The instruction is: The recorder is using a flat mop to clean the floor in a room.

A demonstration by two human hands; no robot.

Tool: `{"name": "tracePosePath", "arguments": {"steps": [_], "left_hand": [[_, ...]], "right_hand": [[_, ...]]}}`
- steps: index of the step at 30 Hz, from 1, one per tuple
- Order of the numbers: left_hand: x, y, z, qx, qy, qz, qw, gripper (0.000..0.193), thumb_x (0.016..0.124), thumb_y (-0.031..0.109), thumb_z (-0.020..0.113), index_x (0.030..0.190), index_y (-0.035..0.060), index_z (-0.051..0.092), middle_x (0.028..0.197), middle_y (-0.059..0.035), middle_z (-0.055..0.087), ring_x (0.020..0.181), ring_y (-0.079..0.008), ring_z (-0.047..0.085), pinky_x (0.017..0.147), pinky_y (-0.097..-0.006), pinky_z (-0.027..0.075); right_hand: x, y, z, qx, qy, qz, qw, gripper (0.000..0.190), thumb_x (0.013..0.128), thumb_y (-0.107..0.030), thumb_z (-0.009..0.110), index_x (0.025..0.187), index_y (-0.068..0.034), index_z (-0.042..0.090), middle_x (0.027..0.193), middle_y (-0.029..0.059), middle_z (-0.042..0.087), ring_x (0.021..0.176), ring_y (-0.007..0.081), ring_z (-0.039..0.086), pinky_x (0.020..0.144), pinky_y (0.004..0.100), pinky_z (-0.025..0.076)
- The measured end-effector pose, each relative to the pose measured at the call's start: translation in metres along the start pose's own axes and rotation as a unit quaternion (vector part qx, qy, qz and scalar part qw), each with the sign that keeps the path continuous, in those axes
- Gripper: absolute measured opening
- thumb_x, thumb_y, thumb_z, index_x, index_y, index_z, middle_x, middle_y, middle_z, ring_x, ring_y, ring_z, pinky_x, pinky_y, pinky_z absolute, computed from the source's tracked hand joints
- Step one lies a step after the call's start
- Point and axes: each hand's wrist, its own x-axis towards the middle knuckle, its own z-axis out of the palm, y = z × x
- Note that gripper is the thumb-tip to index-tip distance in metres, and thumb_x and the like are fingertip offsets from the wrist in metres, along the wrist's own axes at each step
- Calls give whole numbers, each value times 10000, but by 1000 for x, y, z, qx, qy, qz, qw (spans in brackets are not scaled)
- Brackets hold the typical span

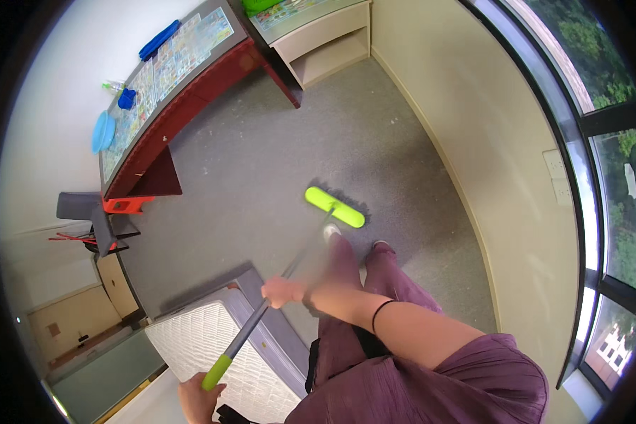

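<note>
A long-handled floor broom or dust mop has a lime-green head with a dark fringe along its far side. It rests on the grey floor just in front of my feet. Its grey pole slants down to the left and ends in a green grip. My right hand is closed around the middle of the pole. Lower down in the view, my left hand holds the end at the green grip. Part of the pole near my right leg is blurred.
A mattress lies at lower left. Ahead stands a dark red desk bearing a light-blue basin and blue cloths. Beside it is a pale cabinet. A grey chair stands left; a wall with windows runs along the right.
</note>
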Motion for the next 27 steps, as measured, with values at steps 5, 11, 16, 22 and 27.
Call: {"name": "tracePosePath", "arguments": {"steps": [5,11,16,22,27], "left_hand": [[-21,7,18,-61,-25,-3,998,290,595,78,784,810,-61,647,561,-108,618,524,-185,652,479,-269,487],[-8,49,45,-33,-93,107,989,272,720,197,701,888,-8,638,660,-142,647,611,-244,650,573,-361,475],[43,80,101,-49,-16,303,952,281,584,144,796,772,-13,659,565,-87,632,501,-181,636,540,-282,494],[58,174,141,75,21,418,905,343,562,272,810,785,52,672,581,-120,616,572,-305,614,566,-366,492],[15,216,131,99,23,441,892,365,552,290,814,769,42,657,627,-167,608,614,-359,599,591,-427,487]], "right_hand": [[-33,-9,-22,10,-85,23,996,136,609,-138,624,694,-38,661,750,191,639,774,365,624,679,435,506],[-97,40,-51,-59,-83,117,988,152,595,-106,631,726,-38,666,728,170,637,738,341,625,632,419,502],[-182,79,-103,-70,10,205,976,171,633,-138,638,767,-37,669,782,174,646,796,337,631,680,416,509],[-289,125,-134,-72,44,329,941,197,654,-155,639,810,-38,669,855,171,655,839,333,633,709,413,514],[-326,131,-126,-54,13,395,917,210,627,-102,625,827,-52,667,856,162,656,841,321,635,708,388,517]]}}
